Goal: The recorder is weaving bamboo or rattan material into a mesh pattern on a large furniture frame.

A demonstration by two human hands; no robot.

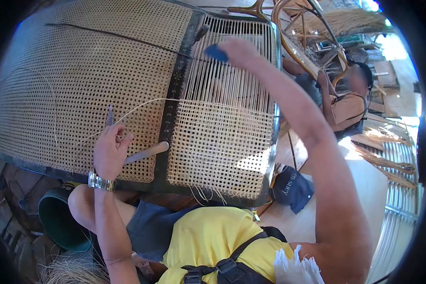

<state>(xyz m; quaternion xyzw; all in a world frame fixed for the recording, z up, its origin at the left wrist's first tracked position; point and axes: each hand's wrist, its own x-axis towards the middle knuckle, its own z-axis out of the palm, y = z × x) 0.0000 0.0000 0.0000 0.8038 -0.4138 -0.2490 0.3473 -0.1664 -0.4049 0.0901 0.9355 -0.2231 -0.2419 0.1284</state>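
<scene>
A large woven cane panel in a dark frame [163, 137] spreads in front of me. Its right section has a finished open weave [217, 146] near me and bare lengthwise cane strands [199, 80] farther off. My left hand [111, 149] is closed over the left section, with a thin pointed metal tool [110, 116] sticking out past its fingers. Beside it lies a pale wooden rod [149, 152] with a rounded end. A loose cane strand [142, 105] arcs from there to the weave. My right hand [241, 52], slightly blurred, reaches over the bare strands, gripping a flat blue piece [216, 53].
A long dark strip [113, 34] crosses the panel; a dark short-handled object [201, 34] lies on its frame. A green bucket [61, 222] stands at lower left, a dark cap [292, 188] on the right. Another person [345, 104] sits beyond, holding a bent cane frame [293, 47].
</scene>
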